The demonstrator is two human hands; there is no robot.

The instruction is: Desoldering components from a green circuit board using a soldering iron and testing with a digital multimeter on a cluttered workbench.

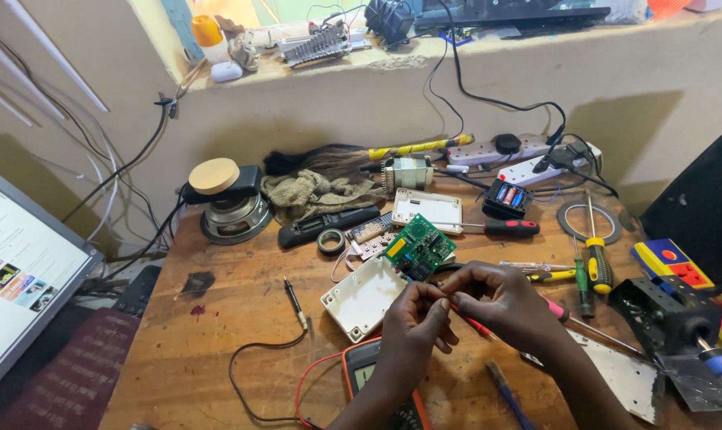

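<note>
- Left hand (413, 318) and right hand (500, 299) meet mid-worktop, fingertips pinched together on a thin red wire (476, 325).
- Green circuit board (419, 247) sits just beyond, over a white case (362, 299).
- Bare wood (218, 334) lies leftward; screwdrivers (596, 267) crowd the right edge.

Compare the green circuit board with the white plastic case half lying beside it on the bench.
The green circuit board is dark green and crowded with components; the white case half is plain white and hollow. The board sits tilted, propped off the wooden bench, while the case half lies flat with its open side up. Both are roughly rectangular, similar in footprint, and lie just beyond the left hand and right hand.
</note>
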